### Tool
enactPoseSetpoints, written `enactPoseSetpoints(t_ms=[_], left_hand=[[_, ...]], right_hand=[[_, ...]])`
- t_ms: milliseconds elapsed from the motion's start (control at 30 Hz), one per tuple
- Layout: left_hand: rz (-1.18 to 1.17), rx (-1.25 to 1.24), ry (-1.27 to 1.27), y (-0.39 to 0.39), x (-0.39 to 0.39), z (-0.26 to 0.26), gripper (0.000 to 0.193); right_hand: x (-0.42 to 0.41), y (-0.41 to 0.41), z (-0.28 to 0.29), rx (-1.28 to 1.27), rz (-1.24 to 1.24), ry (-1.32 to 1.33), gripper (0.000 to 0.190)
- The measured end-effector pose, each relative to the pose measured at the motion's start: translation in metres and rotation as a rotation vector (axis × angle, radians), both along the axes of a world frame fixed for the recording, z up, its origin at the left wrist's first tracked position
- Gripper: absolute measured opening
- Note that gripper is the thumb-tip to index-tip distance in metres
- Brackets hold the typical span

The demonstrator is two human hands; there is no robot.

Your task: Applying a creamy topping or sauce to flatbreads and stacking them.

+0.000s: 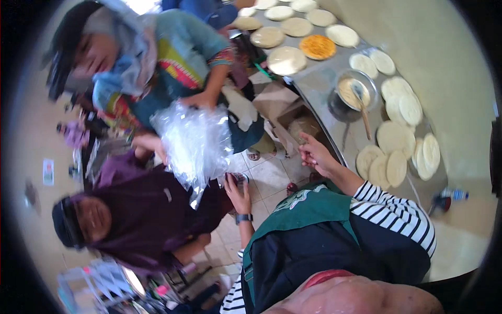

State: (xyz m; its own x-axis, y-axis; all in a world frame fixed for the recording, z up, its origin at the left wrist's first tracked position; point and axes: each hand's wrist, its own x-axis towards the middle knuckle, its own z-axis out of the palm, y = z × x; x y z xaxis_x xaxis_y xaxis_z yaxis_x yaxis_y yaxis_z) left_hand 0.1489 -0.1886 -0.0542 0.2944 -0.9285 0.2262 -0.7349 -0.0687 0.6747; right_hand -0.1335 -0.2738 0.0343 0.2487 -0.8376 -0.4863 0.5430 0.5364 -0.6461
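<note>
My left hand [238, 195], with a dark band at the wrist, is raised with its fingers apart and holds nothing. It is just beside a bundle of clear plastic bags [196, 145], which a co-worker in a blue-green top holds with both hands. My right hand [315, 154] is by the edge of a metal table [313, 80], a finger extended and the others partly curled, holding nothing. On the table a metal pot [333, 104] contains pale batter or paste, with a wooden-handled spoon [365, 117] in it. Round flatbreads [396, 139] lie in overlapping groups near the pot.
More pale rounds [267, 37] and one orange-topped round [317, 47] rest farther along the table. A cardboard box [274, 98] stands below its edge. A second co-worker in purple [149, 219] stands to the left. A plastic bottle [455, 194] lies at the right.
</note>
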Motion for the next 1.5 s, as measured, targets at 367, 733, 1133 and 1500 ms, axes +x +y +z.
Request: enactPoseSetpoints(t_ms=[367, 733, 1133, 1500], left_hand=[[-0.496, 0.589, 0.556, -0.011, -0.041, -0.097, 0.026], [-0.739, 0.541, 0.859, -0.155, -0.124, -0.077, 0.027], [-0.616, 0.85, 1.163, -0.25, -0.271, -0.024, 0.043], [-0.584, 0.71, 1.09, -0.304, -0.349, -0.032, 0.037]], right_hand=[[-0.096, 0.038, -0.001, -0.281, -0.274, 0.817, 0.032], [-0.208, 0.152, -0.062, 0.5, -0.312, 1.814, 0.073], [-0.22, 0.146, -0.081, 0.282, -0.69, 1.813, 0.067], [-0.193, 0.003, -0.023, -0.123, -0.354, 0.952, 0.055]])
